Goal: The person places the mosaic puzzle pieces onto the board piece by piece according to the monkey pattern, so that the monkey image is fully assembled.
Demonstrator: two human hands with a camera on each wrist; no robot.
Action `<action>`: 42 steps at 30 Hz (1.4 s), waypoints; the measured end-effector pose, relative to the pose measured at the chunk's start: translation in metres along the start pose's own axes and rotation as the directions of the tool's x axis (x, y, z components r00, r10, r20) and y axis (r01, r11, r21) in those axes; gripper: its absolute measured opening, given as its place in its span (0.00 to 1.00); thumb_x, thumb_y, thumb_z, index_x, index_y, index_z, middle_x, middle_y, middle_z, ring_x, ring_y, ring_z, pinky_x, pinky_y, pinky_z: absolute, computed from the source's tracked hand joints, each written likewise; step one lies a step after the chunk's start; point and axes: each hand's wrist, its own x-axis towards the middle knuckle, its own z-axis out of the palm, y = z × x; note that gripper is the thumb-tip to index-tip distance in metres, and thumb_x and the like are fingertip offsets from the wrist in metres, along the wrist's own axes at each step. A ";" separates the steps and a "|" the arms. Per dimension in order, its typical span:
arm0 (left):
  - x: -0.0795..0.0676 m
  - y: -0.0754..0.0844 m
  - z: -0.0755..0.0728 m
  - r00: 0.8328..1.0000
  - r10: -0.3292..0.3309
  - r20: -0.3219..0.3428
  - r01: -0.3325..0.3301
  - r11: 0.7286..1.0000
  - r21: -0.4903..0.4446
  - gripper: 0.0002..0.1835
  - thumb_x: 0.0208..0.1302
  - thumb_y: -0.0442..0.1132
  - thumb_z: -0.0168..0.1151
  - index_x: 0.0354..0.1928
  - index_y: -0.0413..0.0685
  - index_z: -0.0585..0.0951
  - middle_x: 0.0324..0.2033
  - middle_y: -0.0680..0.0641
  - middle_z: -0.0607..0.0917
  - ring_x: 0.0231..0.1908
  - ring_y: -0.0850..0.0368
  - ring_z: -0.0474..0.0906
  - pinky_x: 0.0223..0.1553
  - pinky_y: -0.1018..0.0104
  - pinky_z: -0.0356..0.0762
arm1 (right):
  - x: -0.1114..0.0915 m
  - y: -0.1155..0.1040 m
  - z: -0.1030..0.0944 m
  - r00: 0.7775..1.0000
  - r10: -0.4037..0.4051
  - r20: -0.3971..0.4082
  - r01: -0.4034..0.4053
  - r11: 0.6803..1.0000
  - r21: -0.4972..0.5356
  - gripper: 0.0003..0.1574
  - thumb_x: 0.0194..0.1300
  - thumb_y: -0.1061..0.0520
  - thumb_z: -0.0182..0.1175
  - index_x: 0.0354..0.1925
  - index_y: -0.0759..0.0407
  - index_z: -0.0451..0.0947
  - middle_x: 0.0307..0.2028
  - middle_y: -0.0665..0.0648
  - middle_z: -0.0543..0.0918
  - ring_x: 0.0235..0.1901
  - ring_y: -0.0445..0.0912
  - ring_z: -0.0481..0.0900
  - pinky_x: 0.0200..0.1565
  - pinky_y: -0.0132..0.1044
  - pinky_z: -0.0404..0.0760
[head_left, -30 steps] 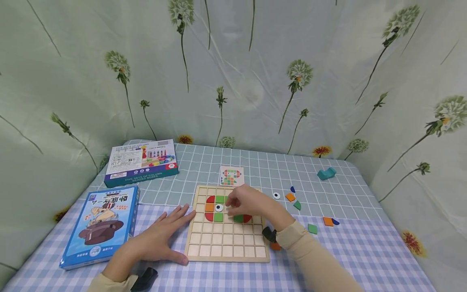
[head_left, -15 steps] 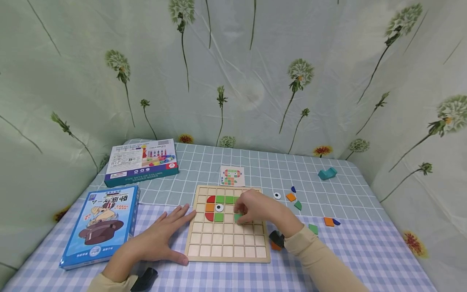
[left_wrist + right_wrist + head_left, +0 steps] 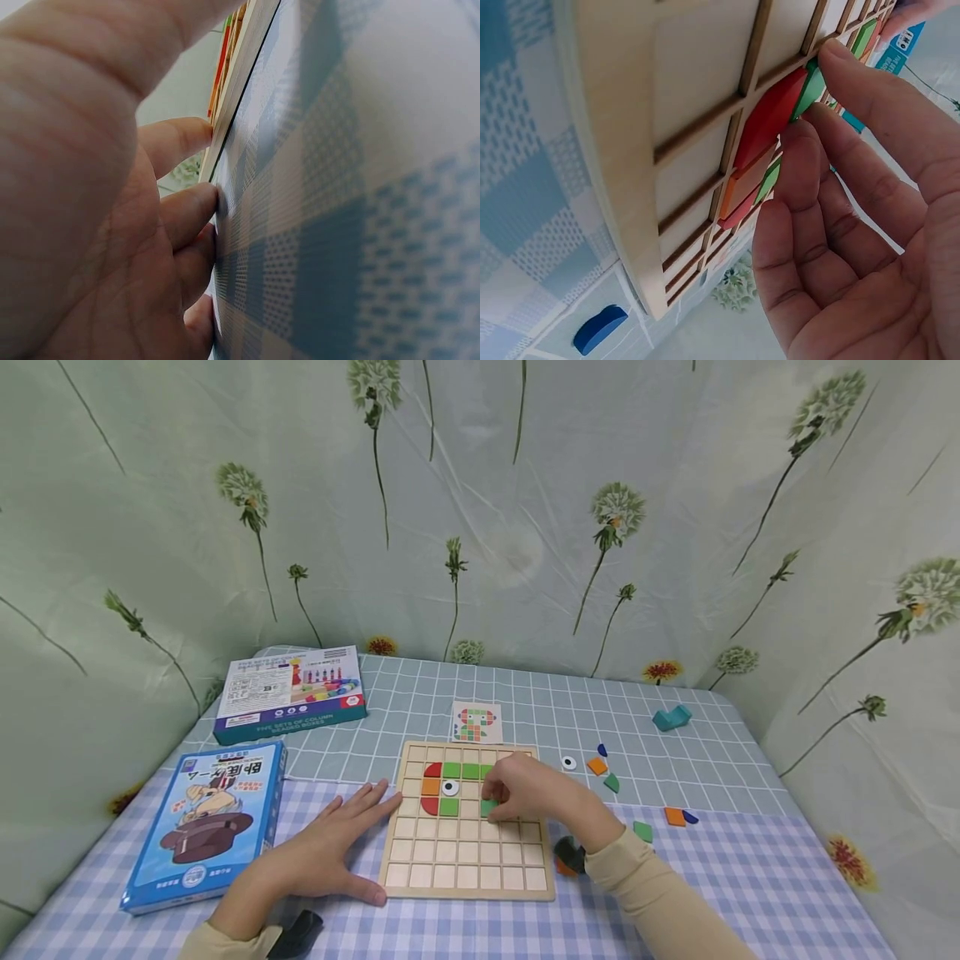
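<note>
A wooden grid board (image 3: 435, 870) lies on the table with coloured tiles in its upper cells. In the head view my right hand (image 3: 528, 789) is over the board's right half. Thumb and index finger pinch a green square tile (image 3: 808, 88) at its cell, beside a red rounded tile (image 3: 771, 116). An orange tile (image 3: 746, 181) sits near it. On the board's left side are an eye tile (image 3: 450, 787), a green tile (image 3: 448, 807) and red and orange ones. My left hand (image 3: 330, 843) lies spread, thumb and fingertips at the board's left edge.
A picture card (image 3: 476, 722) lies behind the board. Loose tiles, including an eye tile (image 3: 569, 762), a green square (image 3: 642, 831) and an orange square (image 3: 674, 816), lie to the right. A teal block (image 3: 671, 717) is farther back. A blue box (image 3: 206, 827) and a bead-toy box (image 3: 291, 693) stand left.
My right hand has moved right, from beside the eye tile to the green tile, and then stayed there. My left hand has kept its place.
</note>
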 end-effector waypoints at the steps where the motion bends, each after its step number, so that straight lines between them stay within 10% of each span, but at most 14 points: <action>1: 0.000 0.000 0.000 1.000 -0.001 0.001 0.001 1.000 -0.002 0.68 0.45 0.68 0.84 0.85 0.55 0.61 0.86 0.37 0.54 0.85 0.28 0.47 0.78 0.18 0.42 | 0.000 0.000 0.000 1.000 -0.002 -0.002 0.002 1.000 0.000 0.10 0.63 0.57 0.80 0.42 0.56 0.91 0.32 0.47 0.88 0.31 0.35 0.79 0.38 0.29 0.83; 17: 0.002 -0.004 0.001 1.000 -0.021 0.012 0.021 1.000 -0.018 0.68 0.45 0.71 0.83 0.85 0.58 0.61 0.87 0.40 0.53 0.86 0.31 0.45 0.80 0.20 0.38 | -0.039 0.073 -0.049 0.962 0.187 -0.199 -0.194 0.981 -0.016 0.18 0.67 0.60 0.73 0.54 0.64 0.87 0.43 0.59 0.89 0.43 0.49 0.84 0.50 0.45 0.89; 31: 0.001 -0.003 0.002 1.000 -0.013 0.006 0.013 1.000 -0.011 0.68 0.45 0.70 0.83 0.86 0.57 0.60 0.86 0.39 0.53 0.85 0.30 0.46 0.79 0.20 0.39 | -0.042 0.104 -0.038 0.931 0.326 -0.166 -0.322 0.945 0.051 0.17 0.66 0.57 0.77 0.52 0.60 0.88 0.38 0.54 0.87 0.38 0.45 0.78 0.47 0.38 0.85; 42: 0.001 -0.004 0.001 1.000 -0.017 0.002 0.017 1.000 -0.015 0.68 0.45 0.71 0.82 0.86 0.57 0.60 0.87 0.40 0.53 0.85 0.30 0.46 0.79 0.20 0.39 | -0.040 0.109 -0.035 0.940 0.280 -0.194 -0.282 0.959 0.019 0.11 0.67 0.61 0.74 0.47 0.63 0.89 0.37 0.55 0.89 0.35 0.44 0.79 0.45 0.39 0.87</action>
